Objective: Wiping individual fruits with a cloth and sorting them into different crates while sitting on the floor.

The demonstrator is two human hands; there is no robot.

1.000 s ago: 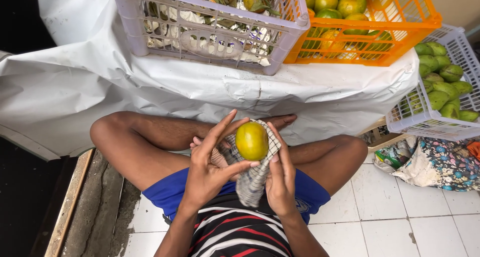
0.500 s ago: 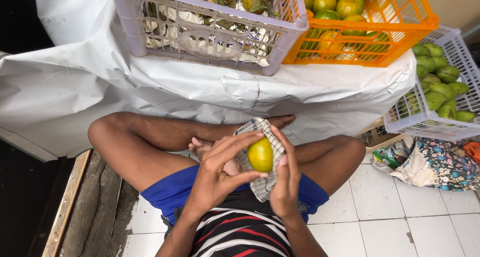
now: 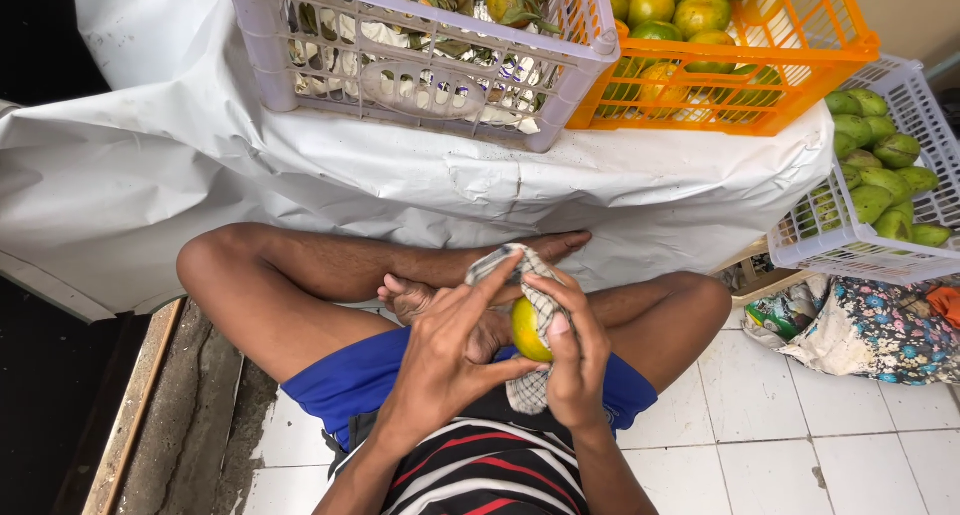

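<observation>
I sit cross-legged on a tiled floor. My left hand (image 3: 450, 350) grips a yellow-green citrus fruit (image 3: 526, 332) from the left, fingers spread over it. My right hand (image 3: 575, 360) presses a checked cloth (image 3: 530, 275) around the fruit's right and top side. The cloth covers most of the fruit, and its tail hangs below my hands. Both hands are held above my lap, close to my bare feet.
A white sheet (image 3: 300, 175) drapes a low platform ahead. On it stand a pale lilac crate (image 3: 420, 95) with leafy fruit and an orange crate (image 3: 800, 75) of green-yellow citrus. At right a white basket (image 3: 860, 245) holds green fruit above a floral bag (image 3: 880, 335).
The fruit was bare on top of my hands a second ago. Since then the cloth has come up over it and my hands have closed around it.
</observation>
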